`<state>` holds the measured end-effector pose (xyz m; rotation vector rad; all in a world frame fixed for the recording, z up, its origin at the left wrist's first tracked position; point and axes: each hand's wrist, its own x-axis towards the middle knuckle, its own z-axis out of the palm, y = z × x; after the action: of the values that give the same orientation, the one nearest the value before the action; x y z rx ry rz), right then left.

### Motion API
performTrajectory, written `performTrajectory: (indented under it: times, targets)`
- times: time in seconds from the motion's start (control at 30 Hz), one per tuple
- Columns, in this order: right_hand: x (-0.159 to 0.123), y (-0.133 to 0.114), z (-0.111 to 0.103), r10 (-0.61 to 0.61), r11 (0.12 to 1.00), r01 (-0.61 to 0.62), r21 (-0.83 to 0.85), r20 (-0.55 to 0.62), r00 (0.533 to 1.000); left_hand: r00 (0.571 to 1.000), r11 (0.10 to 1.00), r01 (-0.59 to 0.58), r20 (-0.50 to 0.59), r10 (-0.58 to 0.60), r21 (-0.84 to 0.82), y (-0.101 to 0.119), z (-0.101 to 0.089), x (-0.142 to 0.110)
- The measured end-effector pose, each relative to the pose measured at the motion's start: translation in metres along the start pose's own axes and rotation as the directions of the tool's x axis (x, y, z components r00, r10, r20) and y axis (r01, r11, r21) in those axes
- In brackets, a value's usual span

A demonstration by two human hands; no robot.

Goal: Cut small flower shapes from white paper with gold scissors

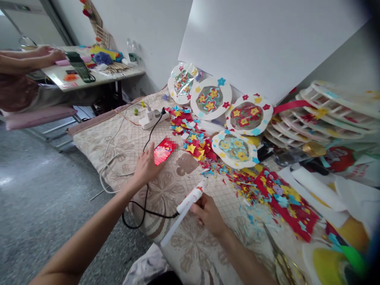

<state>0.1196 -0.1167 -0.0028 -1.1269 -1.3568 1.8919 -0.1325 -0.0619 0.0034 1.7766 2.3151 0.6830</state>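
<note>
Over a desk [163, 194] spread with a patterned cloth, the right hand [210, 215] grips a white glue gun [191, 198], its nozzle pointing away from the person, while the left hand [146, 166] is at the edge of a phone [162, 153] with a lit red screen. Beyond the phone sits a white power strip [148, 122]; to the right, colourful scraps [198, 147] lie beside four round, flower-decorated panels [211, 99]. At another desk [56, 76], a co-worker's arms [29, 63] reach over the near edge.
</note>
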Motion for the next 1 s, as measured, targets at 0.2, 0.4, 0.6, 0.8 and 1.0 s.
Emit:
performTrajectory:
  times: [0.2, 0.4, 0.6, 0.8, 1.0]
  targets:
    - [-0.006, 0.009, -0.007, 0.035, 0.996, -0.035, -0.077, 0.003, 0.999, 0.998, 0.973, 0.048, 0.037, -0.041, -0.225, -0.030, -0.025, 0.006]
    - [-0.013, 0.013, 0.005, 0.024, 0.945, -0.057, -0.323, -0.105, 0.994, 0.998, 0.987, -0.039, -0.058, 0.031, -0.154, -0.028, -0.036, -0.014]
    - [-0.050, 0.028, 0.032, -0.126, 0.811, 0.024, -0.584, -0.134, 0.983, 0.986, 0.968, -0.150, 0.043, 0.162, -0.203, 0.008, -0.038, -0.070]
    - [-0.050, 0.022, 0.043, -0.158, 0.812, 0.067, -0.580, -0.107, 0.982, 0.903, 0.973, -0.224, 0.363, 0.228, -0.056, 0.042, -0.018, -0.088]
    - [-0.041, 0.023, 0.050, -0.128, 0.964, 0.072, -0.257, -0.206, 0.970, 0.931, 0.986, -0.144, 0.350, 0.106, 0.085, 0.057, -0.015, -0.089]
